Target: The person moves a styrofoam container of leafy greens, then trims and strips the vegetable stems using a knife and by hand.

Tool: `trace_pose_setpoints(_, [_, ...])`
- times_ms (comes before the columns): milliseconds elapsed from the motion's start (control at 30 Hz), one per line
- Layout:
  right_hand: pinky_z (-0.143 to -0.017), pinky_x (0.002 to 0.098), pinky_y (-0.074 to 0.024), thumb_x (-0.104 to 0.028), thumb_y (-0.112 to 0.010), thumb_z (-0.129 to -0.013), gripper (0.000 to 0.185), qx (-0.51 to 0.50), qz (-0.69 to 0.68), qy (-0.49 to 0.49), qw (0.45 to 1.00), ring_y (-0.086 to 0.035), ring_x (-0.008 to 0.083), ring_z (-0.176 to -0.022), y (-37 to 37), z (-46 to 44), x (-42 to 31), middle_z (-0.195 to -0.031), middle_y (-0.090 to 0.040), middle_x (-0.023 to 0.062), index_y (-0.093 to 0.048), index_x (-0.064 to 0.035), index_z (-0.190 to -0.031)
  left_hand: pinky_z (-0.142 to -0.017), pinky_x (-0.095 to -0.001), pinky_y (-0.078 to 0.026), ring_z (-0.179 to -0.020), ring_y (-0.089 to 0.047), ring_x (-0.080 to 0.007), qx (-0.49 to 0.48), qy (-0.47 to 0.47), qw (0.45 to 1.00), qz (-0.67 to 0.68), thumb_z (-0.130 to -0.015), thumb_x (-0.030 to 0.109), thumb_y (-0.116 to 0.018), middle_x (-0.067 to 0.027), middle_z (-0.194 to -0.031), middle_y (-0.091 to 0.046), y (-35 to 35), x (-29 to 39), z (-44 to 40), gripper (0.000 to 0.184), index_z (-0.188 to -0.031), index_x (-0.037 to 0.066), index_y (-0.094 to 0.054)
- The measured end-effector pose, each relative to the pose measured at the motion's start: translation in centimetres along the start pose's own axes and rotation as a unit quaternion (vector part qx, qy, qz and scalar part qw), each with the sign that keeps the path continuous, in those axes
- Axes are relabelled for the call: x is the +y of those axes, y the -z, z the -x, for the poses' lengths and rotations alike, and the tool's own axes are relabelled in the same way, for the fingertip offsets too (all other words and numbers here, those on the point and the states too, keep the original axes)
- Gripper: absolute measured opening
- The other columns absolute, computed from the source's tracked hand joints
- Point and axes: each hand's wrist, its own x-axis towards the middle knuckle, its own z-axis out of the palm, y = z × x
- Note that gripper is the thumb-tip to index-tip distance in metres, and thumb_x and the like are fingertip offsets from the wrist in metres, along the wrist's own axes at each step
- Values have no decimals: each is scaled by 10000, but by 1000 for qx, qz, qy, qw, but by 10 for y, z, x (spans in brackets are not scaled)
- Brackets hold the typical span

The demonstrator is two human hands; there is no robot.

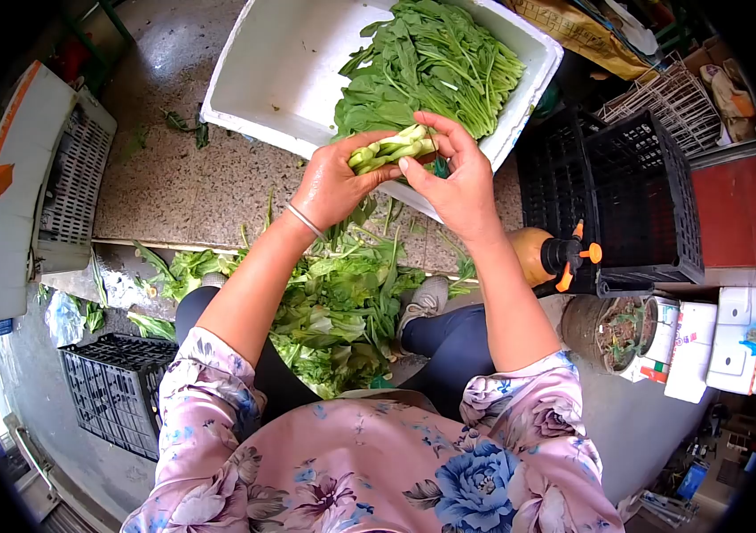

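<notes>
A small bunch of leafy greens [388, 151], with its pale green stem ends together, is held between both hands over the near edge of a white foam box [262, 89]. My left hand [335, 182] is wrapped round the bunch from the left, a pale bangle on its wrist. Its stem ends are pinched between the thumb and fingers of my right hand [462, 182]. A bit of dark green, too small to make out, shows beside the right fingers. Inside the box, more leafy greens [431, 67] lie piled, stems toward the right.
Loose leaves [333, 311] are heaped on the floor between my legs. An orange spray bottle [533, 258] and black crates [640, 200] stand at right, near a bucket [600, 333]. Another black crate [120, 386] is at lower left, below a white slatted container [76, 178].
</notes>
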Motion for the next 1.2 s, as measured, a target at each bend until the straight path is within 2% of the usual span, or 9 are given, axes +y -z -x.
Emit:
trace_pose_setpoints(233, [-772,230,-439,12,-617,-735,390,-40,-9,0,999,-552,100,-839,-7,2,-12,-914,-601,58,-492,4,-1105,-786,-246,-450,-879,-542,-89,-18,-18,999,-22,-774,97,-663,-44,-997,-607,8,15,8,465,-1193,26,-472])
trace_pose_setpoints(333, [-775,233,-438,-15,-639,-754,381,-53,-32,8,998,-551,107,-850,-8,2,-12,-920,-600,63,-507,-11,-1111,-806,-254,-446,-899,-546,-106,-21,-34,999,33,-783,100,-656,-50,-1009,-602,9,11,8,439,-1172,10,-473])
trace_pose_setpoints(433, [-796,240,-430,-116,-630,-806,348,-4,-30,38,999,-545,119,-886,-5,-1,-16,-960,-598,79,-528,-9,-1121,-761,-241,-460,-868,-549,-86,9,-33,995,95,-769,99,-668,-65,-976,-614,11,11,6,426,-1151,30,-492])
trace_pose_setpoints(500, [-777,215,-405,-176,-559,-869,374,-10,11,-27,1000,-512,84,-840,1,1,-24,-956,-576,35,-497,-3,-1194,-811,-235,-446,-919,-541,-101,-9,7,993,117,-789,78,-645,-58,-1033,-595,15,4,6,437,-1179,10,-459])
trace_pose_setpoints(533, [-841,252,-404,-261,-535,-879,401,-25,-5,-21,999,-531,145,-957,-3,4,-25,-1058,-582,114,-508,1,-1182,-787,-221,-451,-896,-538,-84,-8,3,994,111,-790,66,-642,-48,-1004,-596,15,3,6,443,-1184,10,-449])
trace_pose_setpoints(667, [-834,251,-408,-262,-549,-871,420,-47,5,-6,999,-535,136,-946,-8,6,-19,-1050,-589,120,-495,-10,-1202,-746,-213,-459,-846,-538,-78,5,-8,996,83,-786,43,-640,-19,-926,-591,16,4,8,421,-1164,7,-456])
trace_pose_setpoints(900, [-827,243,-414,-247,-563,-862,416,-47,6,5,999,-550,123,-925,-7,7,-18,-1032,-611,133,-499,-6,-1195,-750,-218,-460,-847,-540,-79,-9,0,997,80,-785,43,-642,-23,-935,-594,19,6,8,421,-1165,15,-462])
trace_pose_setpoints(1000, [-819,236,-419,-245,-565,-861,418,-49,7,2,999,-555,119,-923,-8,7,-17,-1037,-613,135,-500,2,-1191,-722,-237,-455,-800,-529,-81,2,-12,998,64,-769,96,-669,-21,-886,-609,20,11,8,395,-1126,29,-514])
trace_pose_setpoints(1200, [-742,234,-439,-214,-566,-863,342,-33,62,38,997,-552,90,-828,-7,6,-15,-953,-634,95,-552,-21,-1144,-733,-239,-451,-809,-529,-82,-15,-10,999,49,-770,123,-672,-31,-903,-615,26,13,8,404,-1129,30,-513])
